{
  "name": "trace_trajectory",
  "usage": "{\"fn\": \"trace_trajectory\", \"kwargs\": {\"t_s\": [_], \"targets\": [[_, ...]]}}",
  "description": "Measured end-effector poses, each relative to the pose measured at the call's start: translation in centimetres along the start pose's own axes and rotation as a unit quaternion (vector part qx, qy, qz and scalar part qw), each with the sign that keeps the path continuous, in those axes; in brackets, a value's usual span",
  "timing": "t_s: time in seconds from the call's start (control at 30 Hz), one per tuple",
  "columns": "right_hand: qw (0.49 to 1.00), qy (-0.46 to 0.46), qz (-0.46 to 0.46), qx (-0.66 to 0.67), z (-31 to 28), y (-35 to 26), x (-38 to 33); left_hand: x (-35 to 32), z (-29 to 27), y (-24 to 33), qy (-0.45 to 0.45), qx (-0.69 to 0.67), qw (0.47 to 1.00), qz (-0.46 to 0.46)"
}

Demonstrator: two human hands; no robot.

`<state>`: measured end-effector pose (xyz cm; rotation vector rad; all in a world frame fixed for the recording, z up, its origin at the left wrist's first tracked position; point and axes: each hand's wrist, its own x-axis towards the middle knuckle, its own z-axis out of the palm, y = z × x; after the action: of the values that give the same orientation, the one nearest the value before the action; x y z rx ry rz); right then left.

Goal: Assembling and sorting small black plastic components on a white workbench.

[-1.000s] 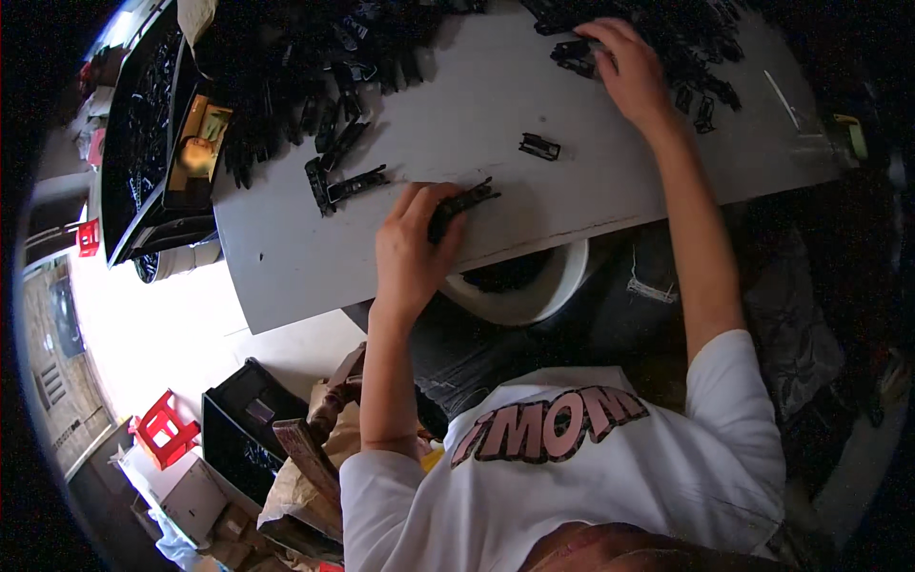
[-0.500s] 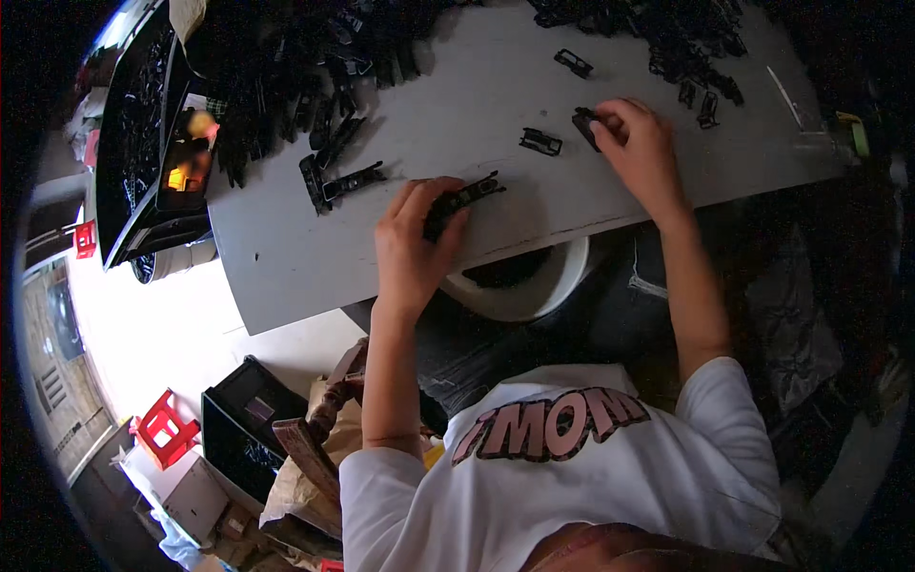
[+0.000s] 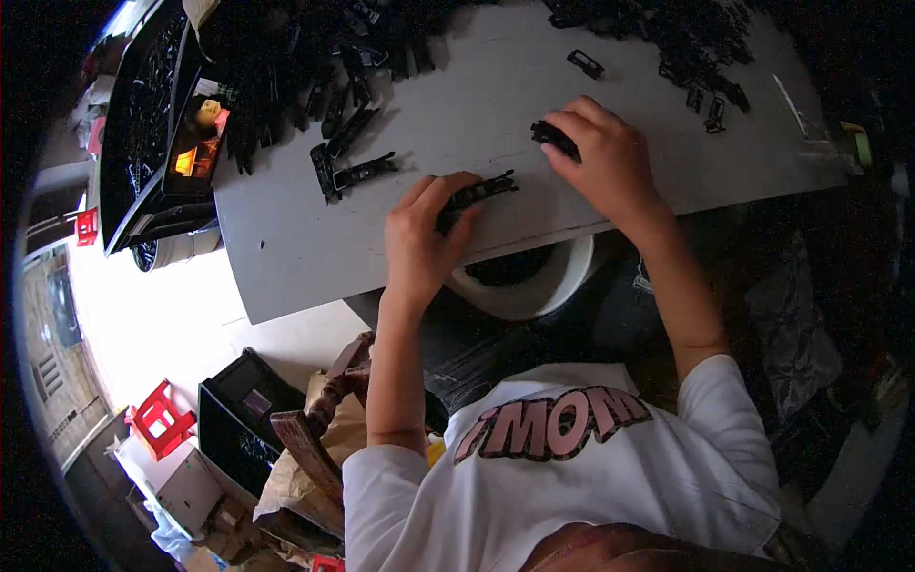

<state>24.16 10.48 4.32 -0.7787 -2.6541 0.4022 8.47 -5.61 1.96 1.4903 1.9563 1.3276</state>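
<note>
A: Largest first?
B: Counter (image 3: 295, 253), grey, one.
A: Hands?
B: Left hand (image 3: 419, 224), pinching long black part (image 3: 491, 188) near counter's front edge; right hand (image 3: 603, 153), pinching shorter black piece (image 3: 555, 139), farther right.
A: Next?
B: Small black frame (image 3: 585, 64), loose on counter beyond right hand.

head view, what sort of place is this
Probably a small workshop or home assembly spot: heaps of small black parts lie on a grey table, with a white tub below its near edge.
</note>
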Motion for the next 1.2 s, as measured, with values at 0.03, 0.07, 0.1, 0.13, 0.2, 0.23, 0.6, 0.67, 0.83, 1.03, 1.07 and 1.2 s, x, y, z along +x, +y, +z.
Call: {"fn": "trace_trajectory", "kwargs": {"t_s": [0.03, 0.07, 0.1, 0.13, 0.2, 0.23, 0.6, 0.67, 0.83, 1.03, 1.07, 1.2], "targets": [[1.000, -0.001, -0.001, 0.001, 0.2, 0.0, 0.0, 0.0, 0.0, 0.0, -0.002, 0.008, 1.000, -0.001], [1.000, -0.004, 0.004, -0.012, 0.5, 0.0, -0.1, 0.0, -0.1, -0.1, -0.001, 0.009, 1.000, -0.002], [1.000, -0.007, 0.009, -0.024, 0.7, -0.1, -0.1, 0.0, 0.0, -0.1, -0.002, 0.007, 1.000, -0.004], [1.000, -0.008, 0.007, -0.022, 0.8, -0.1, -0.1, 0.0, 0.0, -0.1, -0.002, 0.007, 1.000, -0.006], [1.000, -0.012, -0.001, 0.015, 0.7, -0.3, -0.1, 0.1, 0.0, -0.1, -0.002, 0.002, 1.000, -0.009], [1.000, -0.013, -0.005, 0.019, 0.7, -0.8, -0.1, 0.1, 0.1, -0.2, -0.003, -0.004, 1.000, -0.011], [0.984, -0.101, -0.084, 0.122, -0.3, -4.3, -0.2, 0.2, -0.1, 0.0, -0.034, -0.014, 0.998, -0.049], [0.981, -0.117, -0.079, 0.135, -0.7, -4.5, 0.0, 0.1, -0.3, 0.0, -0.038, -0.016, 0.997, -0.062], [0.982, -0.124, -0.090, 0.108, -0.1, -5.2, -0.3, 0.2, -0.5, 0.4, -0.061, -0.013, 0.995, -0.082], [0.972, -0.076, 0.009, 0.220, 0.5, -4.6, -0.4, -0.2, 0.0, 0.0, -0.021, -0.168, 0.976, -0.135], [0.948, -0.131, 0.031, 0.288, 0.9, -3.7, -0.5, -0.3, 0.1, -0.4, -0.008, -0.180, 0.981, -0.075], [0.917, -0.171, 0.053, 0.357, 1.2, -3.6, -1.1, -0.8, -0.9, -0.2, -0.034, -0.188, 0.980, -0.056]]}}
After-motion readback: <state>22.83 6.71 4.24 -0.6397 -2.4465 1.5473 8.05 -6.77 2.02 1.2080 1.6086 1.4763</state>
